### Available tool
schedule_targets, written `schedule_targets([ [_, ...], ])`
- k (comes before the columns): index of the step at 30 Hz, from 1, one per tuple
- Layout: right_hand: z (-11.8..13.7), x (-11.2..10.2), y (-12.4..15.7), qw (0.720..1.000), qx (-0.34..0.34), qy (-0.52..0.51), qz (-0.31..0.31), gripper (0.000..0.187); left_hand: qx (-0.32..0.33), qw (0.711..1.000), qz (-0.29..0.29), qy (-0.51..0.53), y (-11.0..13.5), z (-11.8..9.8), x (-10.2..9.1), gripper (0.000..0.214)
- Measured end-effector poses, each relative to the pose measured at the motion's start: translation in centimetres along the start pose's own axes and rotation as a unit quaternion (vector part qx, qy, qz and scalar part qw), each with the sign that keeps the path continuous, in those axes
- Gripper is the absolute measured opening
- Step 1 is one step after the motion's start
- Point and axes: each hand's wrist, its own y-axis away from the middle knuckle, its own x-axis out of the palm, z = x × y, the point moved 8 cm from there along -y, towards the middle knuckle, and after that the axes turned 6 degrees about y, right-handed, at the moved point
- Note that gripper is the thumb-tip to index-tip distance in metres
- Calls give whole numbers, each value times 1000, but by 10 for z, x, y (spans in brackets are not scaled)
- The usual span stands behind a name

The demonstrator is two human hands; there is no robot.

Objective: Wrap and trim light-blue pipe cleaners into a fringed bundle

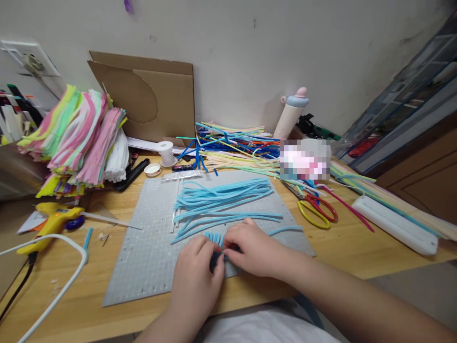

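Both hands meet at the near edge of a grey cutting mat (150, 247). My left hand (196, 276) and my right hand (252, 247) have their fingers closed together on a small bundle of short light-blue pipe cleaner pieces (214, 237). A loose pile of long light-blue pipe cleaners (221, 202) lies on the mat just beyond the hands. One more blue strand (285, 229) sticks out to the right of my right hand.
A yellow glue gun (53, 224) lies at left with its cord. Stacks of pastel pipe cleaners (82, 138) sit at back left, mixed coloured ones (235, 143) at the back. Scissors (316, 209), a white bottle (291, 114), a white thread spool (166, 152) and cardboard (150, 95) stand around.
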Motion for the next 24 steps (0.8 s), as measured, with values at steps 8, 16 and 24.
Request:
schedule_targets([
  [8, -25, 8, -6, 963, 106, -249, 23, 9, 66, 994, -77, -34, 0, -20, -31, 21],
  [16, -20, -5, -5, 901, 136, -408, 52, 12, 85, 993, -85, -3, -18, -35, -58, 11],
  [24, -20, -2, 2, 865, 137, -476, 85, 13, 153, 985, -51, -57, -28, -55, -56, 13],
])
